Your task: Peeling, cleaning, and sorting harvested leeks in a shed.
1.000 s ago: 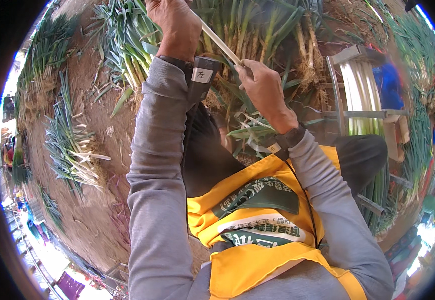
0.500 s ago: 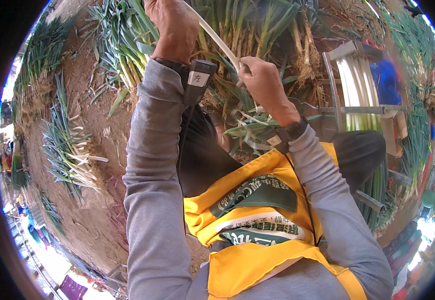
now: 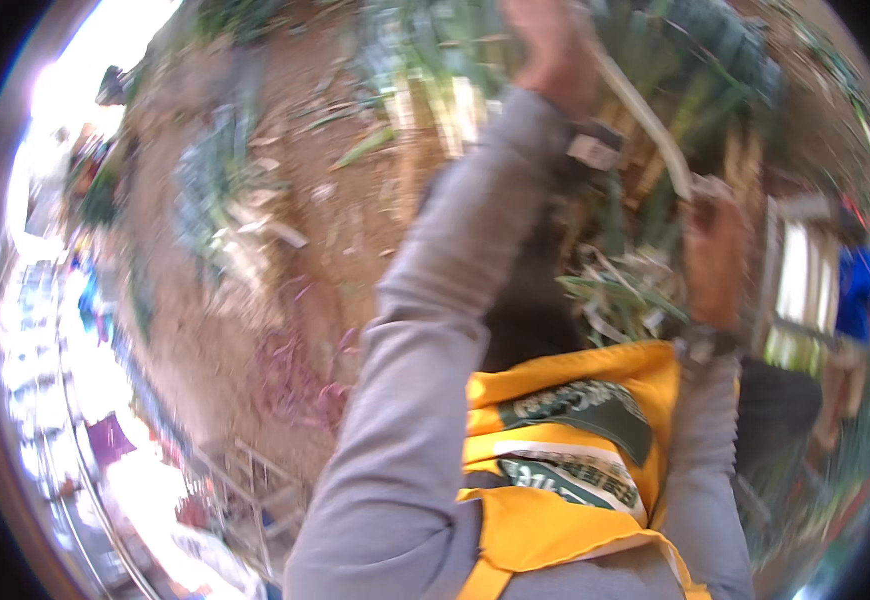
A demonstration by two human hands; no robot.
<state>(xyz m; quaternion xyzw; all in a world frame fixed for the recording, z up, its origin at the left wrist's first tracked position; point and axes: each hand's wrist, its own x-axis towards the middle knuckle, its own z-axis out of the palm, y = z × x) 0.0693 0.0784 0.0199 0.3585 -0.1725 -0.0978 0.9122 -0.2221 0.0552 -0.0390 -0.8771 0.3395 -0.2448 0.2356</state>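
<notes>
A long white leek stalk slants between my two hands at the top of the head view. My right hand is closed round its lower, root end, with pale bits at the fingertips. My left hand is by the stalk's upper part and looks closed on it; motion smears it and the top edge cuts off its fingers. Beyond my hands lie bundles of leeks with green leaves and pale roots. Loose green leaves and peelings lie between my forearms, over the yellow apron.
At right stands a metal frame holding white leek stalks. Another leek pile lies on bare soil at left, with pinkish-purple strands nearer me. A metal rack is at lower left. Part of another person in blue may show at far right.
The whole view has swung left and blurred, so my hands and the leeks appear further right. My right hand still grips the stalk's root end, and the stalk stays between both hands.
</notes>
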